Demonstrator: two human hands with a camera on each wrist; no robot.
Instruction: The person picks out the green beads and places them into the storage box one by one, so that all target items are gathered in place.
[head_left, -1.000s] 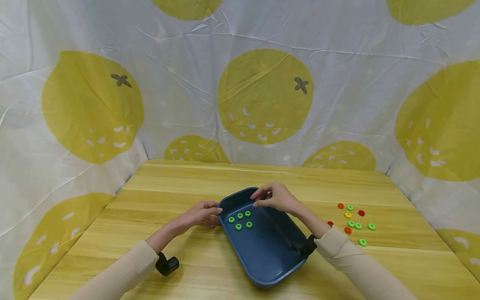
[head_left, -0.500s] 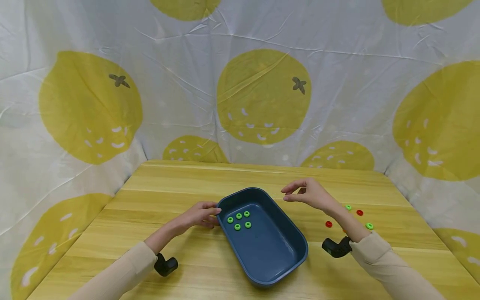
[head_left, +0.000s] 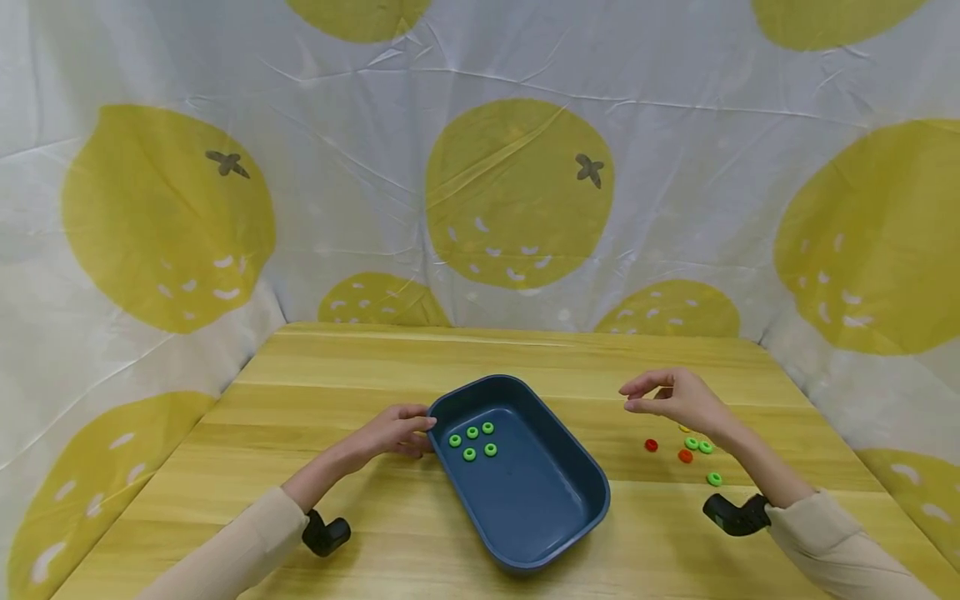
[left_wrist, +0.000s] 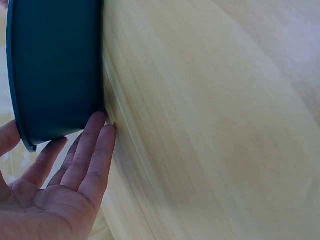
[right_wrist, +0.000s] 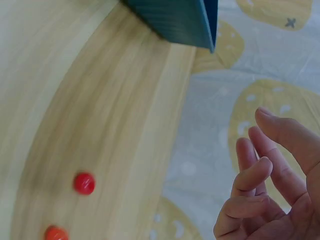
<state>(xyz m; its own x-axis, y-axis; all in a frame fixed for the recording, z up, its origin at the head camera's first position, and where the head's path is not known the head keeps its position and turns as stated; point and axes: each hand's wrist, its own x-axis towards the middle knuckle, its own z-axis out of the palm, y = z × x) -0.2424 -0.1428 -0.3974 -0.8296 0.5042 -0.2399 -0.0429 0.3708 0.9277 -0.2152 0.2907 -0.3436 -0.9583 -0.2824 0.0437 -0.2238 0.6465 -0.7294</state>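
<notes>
Left hand (head_left: 395, 431) is on the tray (head_left: 528, 504), at its far-left corner: thumb over the rim, other fingers against the outer wall, near the desk (head_left: 390, 517) at the bottom. Narrow hold on the rim. Tray is dark blue, sits flat on the desk mid-way across, turned so its long side runs from far left to near right.

Five green rings (head_left: 472, 432) lie in the tray, bunched at the far end on the left hand's side, separate pieces.

Right hand (head_left: 684, 402) hangs in the air right of the tray, well apart from it. Fingers loosely bent, small gap between thumb and index, nothing gripped. It's near the loose rings: red ring (head_left: 651, 446) closest to the tray, then orange ring (head_left: 686, 456), two green ones side by side, another green one nearer me, and a yellow ring (head_left: 684, 428) partly hidden by the hand.

Beige sleeves (head_left: 247, 542), black wrist cams (head_left: 326, 533) on both arms. Lemon-print curtain (head_left: 352, 183) behind the desk.
</notes>
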